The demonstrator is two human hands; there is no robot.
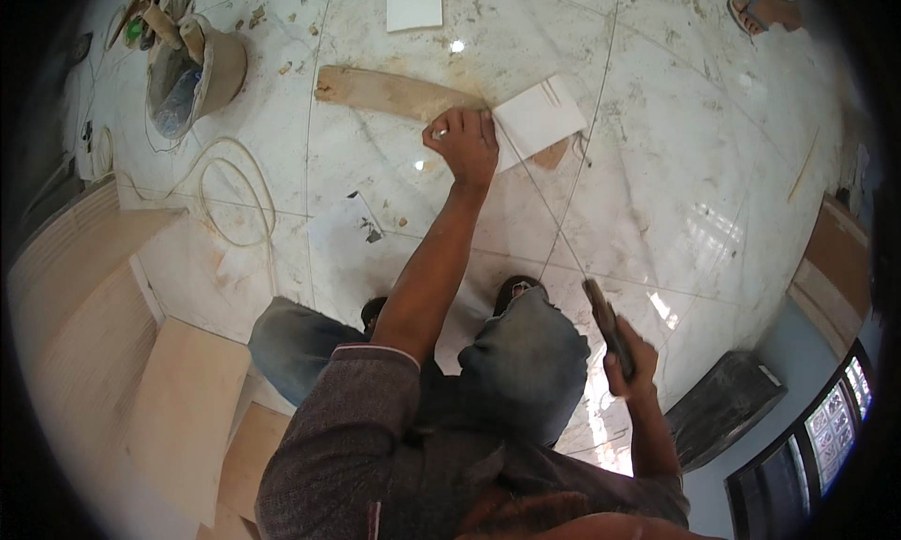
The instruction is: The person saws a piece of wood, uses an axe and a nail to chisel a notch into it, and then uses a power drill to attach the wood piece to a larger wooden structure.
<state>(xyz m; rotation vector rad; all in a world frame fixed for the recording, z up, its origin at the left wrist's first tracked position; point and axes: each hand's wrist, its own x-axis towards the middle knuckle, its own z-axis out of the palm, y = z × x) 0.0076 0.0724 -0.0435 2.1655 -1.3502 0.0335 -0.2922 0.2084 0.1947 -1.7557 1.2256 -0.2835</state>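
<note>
My right hand (633, 362) is wrapped round the dark handle of a handsaw (608, 324). Its blade shows nearly edge-on as a thin line, running up and left to a white board (540, 118). My left hand (466, 146) is closed over the left part of this board, fingers bent, with a bit of white showing by the thumb. The hand hides how the board lies there. Just behind my left hand, a brown wooden plank (394, 91) lies on the floor, its right end reaching the board.
A bucket (221, 71) with tools stands far left, near a coiled pale cable (235, 188). Plywood sheets (188, 399) lean at the left. White offcuts (414, 3) lie on the dusty tiled floor (676, 165). Another person's sandalled foot (751, 16) is far right; a black box-shaped object (723, 409) sits near right.
</note>
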